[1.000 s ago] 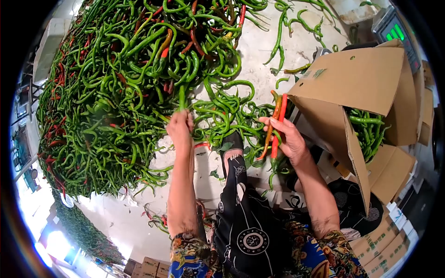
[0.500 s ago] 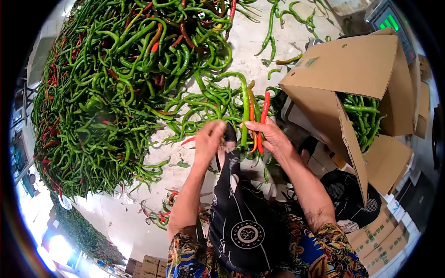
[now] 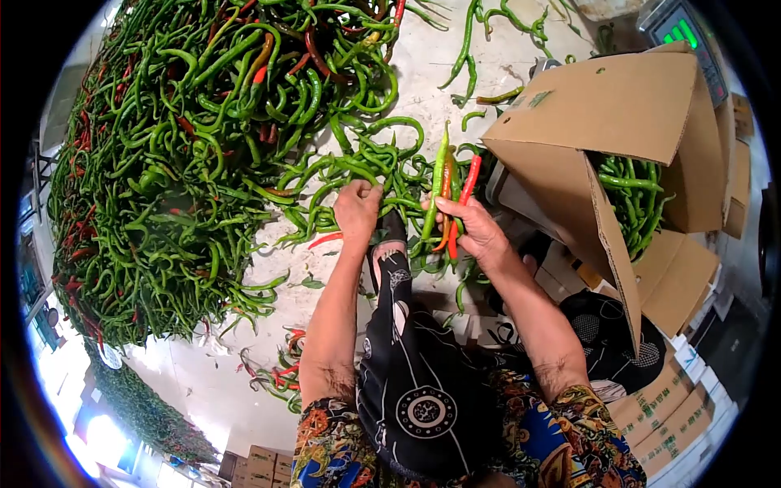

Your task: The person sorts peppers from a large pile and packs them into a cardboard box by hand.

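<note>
My right hand (image 3: 473,230) is closed round a few long chili peppers: a light green one (image 3: 440,175), an orange-brown one and a red one (image 3: 469,180), all roughly upright. To its left, my left hand (image 3: 358,210) is at the lower edge of a small loose pile of green peppers (image 3: 378,163), its fingers bent down among them. Whether it grips a pepper is hidden. A red pepper (image 3: 326,240) lies just below that hand. The great heap of green and red peppers (image 3: 187,163) rises at the left.
An open cardboard box (image 3: 602,106) with green peppers (image 3: 632,199) inside stands at the right, beside a scale display (image 3: 682,34). Stray peppers (image 3: 464,57) lie on the pale surface at the top. Red and green peppers (image 3: 285,370) lie below left. My leg (image 3: 407,325) extends forward.
A light green pepper has joined the orange-brown and red ones in my right hand. My left hand moved from the big heap towards my right hand, then back slightly left to the small pile.
</note>
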### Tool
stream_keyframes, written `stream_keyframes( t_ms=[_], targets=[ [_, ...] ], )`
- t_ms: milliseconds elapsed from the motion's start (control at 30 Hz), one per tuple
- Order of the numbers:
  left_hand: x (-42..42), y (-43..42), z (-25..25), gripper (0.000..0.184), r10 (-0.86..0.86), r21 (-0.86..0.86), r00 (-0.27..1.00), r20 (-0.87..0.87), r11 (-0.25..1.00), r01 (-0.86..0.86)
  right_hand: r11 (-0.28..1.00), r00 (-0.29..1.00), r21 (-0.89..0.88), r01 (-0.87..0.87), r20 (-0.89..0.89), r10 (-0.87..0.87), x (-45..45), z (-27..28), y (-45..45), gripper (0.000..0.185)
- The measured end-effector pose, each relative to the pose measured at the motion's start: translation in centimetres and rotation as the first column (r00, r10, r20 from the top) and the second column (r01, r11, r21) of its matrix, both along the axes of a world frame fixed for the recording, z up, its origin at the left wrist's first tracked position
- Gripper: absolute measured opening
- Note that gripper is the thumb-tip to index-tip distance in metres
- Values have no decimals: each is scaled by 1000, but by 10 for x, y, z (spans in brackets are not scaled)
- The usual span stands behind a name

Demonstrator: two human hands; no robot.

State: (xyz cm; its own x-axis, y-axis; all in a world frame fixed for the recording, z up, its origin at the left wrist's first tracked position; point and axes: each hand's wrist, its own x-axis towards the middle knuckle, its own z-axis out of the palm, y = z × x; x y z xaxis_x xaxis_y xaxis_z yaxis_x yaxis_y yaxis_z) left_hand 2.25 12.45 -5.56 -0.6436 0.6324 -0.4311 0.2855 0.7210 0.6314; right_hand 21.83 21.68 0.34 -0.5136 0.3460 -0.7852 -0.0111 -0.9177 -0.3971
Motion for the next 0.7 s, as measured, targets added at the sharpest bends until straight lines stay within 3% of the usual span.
stream_keyframes(
  t_ms=[67, 133, 167, 300, 367, 400, 433, 500, 533, 567, 600, 633, 667, 700],
  targets=[
    [-2, 6, 16, 20, 111, 34, 967, 227, 992, -122, 1000, 1000, 24, 8, -4, -8, -2, 6, 1, 26],
    [-7, 0, 30, 19, 243, 102, 814, 527, 933, -345, 1000, 1000, 16, 23, -3, -23, -3, 11, 2, 25],
    [-10, -6, 40, 21, 231, 142, 714, 661, 896, -421, 999, 999, 21, 36, -10, -36, 0, 8, 2, 24],
    [-11, -35, 46, 27, 236, 138, 489, 840, 778, -612, 1000, 1000, 9, 12, -5, -12, 7, 4, 3, 29],
    [-8, -45, 58, 27, 175, 175, 453, 874, 756, -631, 1000, 1000, -23, 13, 12, -12, 3, 28, 5, 30],
    [-8, -50, 64, 28, 144, 193, 436, 889, 744, -639, 993, 1000, 117, -4, -14, 5, 4, 33, 1, 30],
    [-6, -55, 67, 31, 140, 192, 478, 867, 791, -581, 967, 999, 254, -16, -41, 28, 5, 37, -4, 30],
    [3, -53, 74, 35, 136, 180, 511, 849, 834, -522, 999, 999, -26, -28, -32, 27, 8, 27, 2, 32],
    [7, -49, 76, 36, 146, 151, 532, 834, 867, -475, 999, 999, -11, -39, -39, 39, 8, 24, 1, 33],
    [13, -45, 79, 38, 103, 134, 632, 768, 939, -316, 999, 998, 3, -49, -43, 49, 8, 23, -2, 34],
    [23, -39, 78, 37, 22, 164, 640, 768, 959, -230, 998, 997, 15, -61, -47, 62, 7, 22, -6, 34],
    [36, -38, 63, 37, -203, 321, 830, 519, 947, 31, 993, 996, 78, -84, -36, 87, 4, 20, -10, 37],
    [49, -36, 50, 37, -404, 413, 864, 301, 872, 264, 990, 996, 117, -82, -31, 86, 5, 16, -12, 37],
    [55, -27, 57, 38, -435, 392, 848, 302, 868, 306, 985, 996, 155, -79, -25, 84, 8, 13, -16, 38]
  ],
)
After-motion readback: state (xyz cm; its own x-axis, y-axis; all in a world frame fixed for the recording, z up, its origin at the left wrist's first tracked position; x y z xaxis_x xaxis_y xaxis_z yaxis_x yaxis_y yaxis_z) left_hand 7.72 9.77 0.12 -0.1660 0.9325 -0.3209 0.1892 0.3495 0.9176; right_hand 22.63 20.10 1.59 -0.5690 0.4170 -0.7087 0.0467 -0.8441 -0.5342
